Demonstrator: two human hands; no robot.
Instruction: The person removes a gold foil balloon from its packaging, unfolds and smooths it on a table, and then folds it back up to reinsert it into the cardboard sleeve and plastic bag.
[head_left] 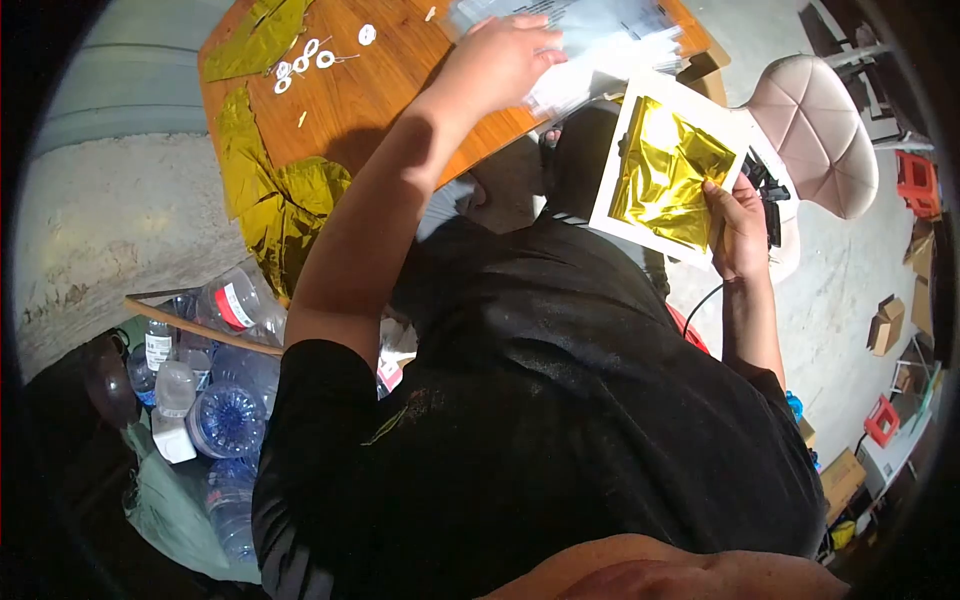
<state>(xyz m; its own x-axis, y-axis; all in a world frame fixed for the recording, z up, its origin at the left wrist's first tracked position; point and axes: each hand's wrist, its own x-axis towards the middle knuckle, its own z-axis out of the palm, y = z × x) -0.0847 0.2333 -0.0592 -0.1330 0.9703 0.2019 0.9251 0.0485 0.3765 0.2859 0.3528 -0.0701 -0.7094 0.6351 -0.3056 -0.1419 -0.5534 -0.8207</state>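
Observation:
My left hand (510,62) rests on a pile of clear plastic bags (620,60) at the table's edge, its fingers spread. My right hand (740,225) grips a white square frame (608,195) by its lower right side, off the table. Shiny, creased gold foil (660,170) covers the middle of that frame, and my thumb presses on it. The fingers behind the frame are mostly hidden.
The wooden table (390,75) bears small white rings (302,64) and gold foil sheets (240,150), some hanging over its edge. Plastic bottles (228,415) crowd the lower left. A padded chair (815,130) stands at right, with red stools (915,185) and cardboard boxes (886,325) beyond.

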